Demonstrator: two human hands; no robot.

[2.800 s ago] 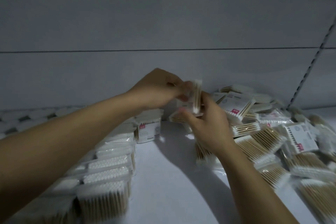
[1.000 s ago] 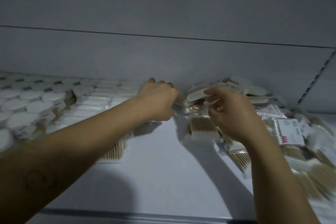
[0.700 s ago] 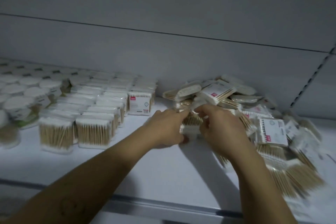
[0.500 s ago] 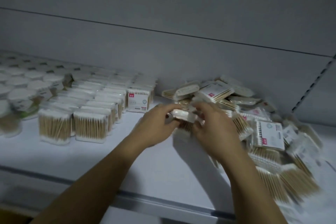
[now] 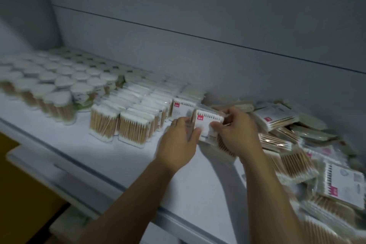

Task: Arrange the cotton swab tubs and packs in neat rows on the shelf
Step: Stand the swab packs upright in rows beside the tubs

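The pack [image 5: 208,126] of cotton swabs sits in the middle of the frame, upright between my two hands. Its white label with a small red tag in the upper corner faces me. I cannot tell whether its lower edge touches the shelf [image 5: 95,154] or hangs just above it.

My left hand [image 5: 178,141] grips the pack's left edge: the thumb lies across the front of the label and the other fingers curl round behind. My right hand [image 5: 238,134] pinches the right side, thumb on the front face and fingertips hooked over the upper right corner. Both hands are clamped on this one pack.

Just left of it another labelled pack [image 5: 181,109] stands upright at the near end of a line. Further left are the rows of packs [image 5: 126,123], standing on edge with the wooden sticks showing, packed close together. Beyond them, toward the upper left of the frame, the round tubs [image 5: 49,89] stand in a tight block, blurred.

To the right of my hands lies a loose heap [image 5: 293,156] of packs, tilted and overlapping, some label up and some showing sticks. It spreads to the lower right corner.

The white shelf runs diagonally from left edge to bottom right, and the grey back wall [image 5: 198,16] fills the upper half.
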